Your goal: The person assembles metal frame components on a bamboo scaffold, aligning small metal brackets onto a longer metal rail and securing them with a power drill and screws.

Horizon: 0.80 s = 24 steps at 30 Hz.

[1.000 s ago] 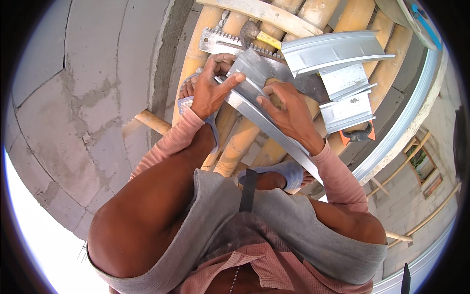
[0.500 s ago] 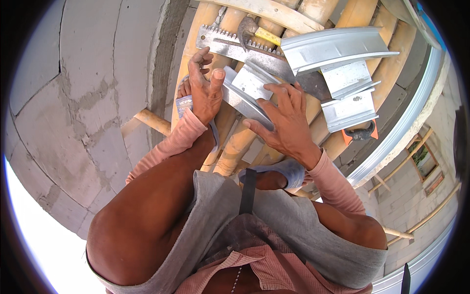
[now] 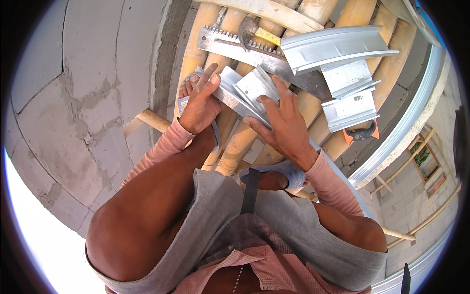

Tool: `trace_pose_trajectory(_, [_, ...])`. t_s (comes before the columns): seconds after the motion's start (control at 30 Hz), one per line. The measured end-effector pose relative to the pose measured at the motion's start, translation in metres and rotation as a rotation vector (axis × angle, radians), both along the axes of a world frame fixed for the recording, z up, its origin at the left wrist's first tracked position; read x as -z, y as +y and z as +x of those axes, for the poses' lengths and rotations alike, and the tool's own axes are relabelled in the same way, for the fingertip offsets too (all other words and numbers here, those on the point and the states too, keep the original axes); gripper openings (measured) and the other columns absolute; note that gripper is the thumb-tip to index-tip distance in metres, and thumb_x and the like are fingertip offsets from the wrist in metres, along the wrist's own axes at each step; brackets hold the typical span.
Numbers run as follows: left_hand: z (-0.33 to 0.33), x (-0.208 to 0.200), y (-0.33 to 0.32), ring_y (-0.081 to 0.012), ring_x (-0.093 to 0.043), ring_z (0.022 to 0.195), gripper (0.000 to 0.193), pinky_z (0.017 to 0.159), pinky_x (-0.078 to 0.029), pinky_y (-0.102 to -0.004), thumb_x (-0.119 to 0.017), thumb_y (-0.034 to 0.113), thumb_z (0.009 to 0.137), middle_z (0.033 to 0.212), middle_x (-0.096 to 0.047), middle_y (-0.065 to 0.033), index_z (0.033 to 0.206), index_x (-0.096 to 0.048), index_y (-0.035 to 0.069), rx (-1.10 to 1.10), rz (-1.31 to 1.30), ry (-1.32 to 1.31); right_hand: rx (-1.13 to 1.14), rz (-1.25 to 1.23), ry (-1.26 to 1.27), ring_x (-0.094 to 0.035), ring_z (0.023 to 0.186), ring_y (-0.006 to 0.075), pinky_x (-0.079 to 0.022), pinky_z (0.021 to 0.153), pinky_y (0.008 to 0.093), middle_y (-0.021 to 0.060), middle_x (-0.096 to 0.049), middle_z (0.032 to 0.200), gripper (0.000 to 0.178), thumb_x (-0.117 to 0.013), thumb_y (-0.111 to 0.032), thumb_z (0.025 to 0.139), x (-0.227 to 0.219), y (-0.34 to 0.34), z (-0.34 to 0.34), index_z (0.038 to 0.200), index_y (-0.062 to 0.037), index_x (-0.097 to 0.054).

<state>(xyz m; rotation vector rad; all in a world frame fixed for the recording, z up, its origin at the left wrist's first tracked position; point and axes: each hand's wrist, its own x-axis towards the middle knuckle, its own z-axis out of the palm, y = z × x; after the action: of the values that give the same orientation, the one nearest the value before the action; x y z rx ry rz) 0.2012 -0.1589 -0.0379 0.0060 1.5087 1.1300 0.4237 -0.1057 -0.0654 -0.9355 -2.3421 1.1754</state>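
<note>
My left hand [image 3: 201, 104] is closed around the left end of a silver metal channel [image 3: 238, 102], its thumb along the end. A shorter silver channel offcut [image 3: 256, 84] lies tilted against that channel. My right hand [image 3: 286, 122] grips both from the right, fingers over the offcut and thumb on the lower edge of the channel. Just beyond them rests a wide-bladed hand saw [image 3: 254, 58] with coarse teeth, its orange-and-black handle [image 3: 361, 131] showing at the right. A claw hammer [image 3: 248, 32] with a yellow handle lies across the blade.
Bamboo poles [image 3: 235, 152] form the platform under my feet. A curved silver channel piece [image 3: 338, 46] and two shorter offcuts, including a lower one [image 3: 350, 110], cover part of the saw. A grey block wall [image 3: 88, 122] rises at left. A long metal profile [image 3: 396, 147] runs along the right.
My left hand has come down and closed on the channel's end. The channel and offcut have tilted and shifted slightly. A pale strip beside my right sleeve now shows more.
</note>
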Motion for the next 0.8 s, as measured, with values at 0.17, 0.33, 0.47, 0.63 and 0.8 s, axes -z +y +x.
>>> trace_pose_trajectory(0.17, [-0.006,0.029,-0.032,-0.0267,-0.049,0.138,0.077,0.118,-0.040,-0.0437,-0.075,0.035,0.097,0.147,-0.050,-0.0140,0.154,-0.035,0.002,0.106,0.143,-0.287,0.431,-0.671,0.252,-0.057,0.120,0.0401,-0.049,0.100,0.0450,0.0300,-0.052,0.139,0.049,-0.071,-0.036,0.098,0.003,-0.001,-0.006,0.127,0.0022,-0.060])
trace_pose_trajectory(0.33, [-0.010,0.037,-0.034,-0.0252,-0.050,0.137,0.076,0.118,-0.041,-0.0415,-0.075,0.035,0.097,0.145,-0.052,-0.0129,0.153,-0.035,0.002,0.148,0.109,-0.279,0.303,-1.081,0.076,-0.058,0.119,0.0311,-0.048,0.099,0.0405,0.0235,-0.057,0.134,0.052,-0.070,-0.033,0.099,0.006,0.024,0.001,0.134,0.0040,-0.060])
trace_pose_trajectory(0.47, [-0.012,0.035,-0.034,-0.0256,-0.050,0.137,0.077,0.118,-0.042,-0.0411,-0.075,0.033,0.097,0.145,-0.052,-0.0134,0.154,-0.033,0.002,0.149,0.089,-0.275,0.366,-0.926,0.201,-0.056,0.122,0.0280,-0.047,0.100,0.0382,0.0195,-0.057,0.130,0.055,-0.071,-0.029,0.099,-0.005,0.011,0.002,0.142,0.0018,-0.057])
trace_pose_trajectory(0.63, [-0.017,0.035,-0.041,-0.0263,-0.050,0.138,0.078,0.117,-0.042,-0.0414,-0.075,0.032,0.097,0.146,-0.050,-0.0130,0.156,-0.031,0.004,0.176,0.121,-0.274,0.438,-0.708,0.320,-0.054,0.125,0.0319,-0.044,0.105,0.0397,0.0179,-0.054,0.131,0.051,-0.073,-0.017,0.094,-0.021,0.001,0.002,0.139,0.0003,-0.057])
trace_pose_trajectory(0.8, [-0.013,0.037,-0.040,-0.0257,-0.047,0.140,0.084,0.117,-0.039,-0.0415,-0.077,0.040,0.095,0.149,-0.048,-0.0121,0.157,-0.030,0.006,0.189,0.151,-0.205,0.303,-0.523,0.259,-0.053,0.127,0.0351,-0.042,0.108,0.0420,0.0177,-0.053,0.131,0.044,-0.075,-0.011,0.089,-0.015,0.010,-0.008,0.131,-0.0027,-0.060])
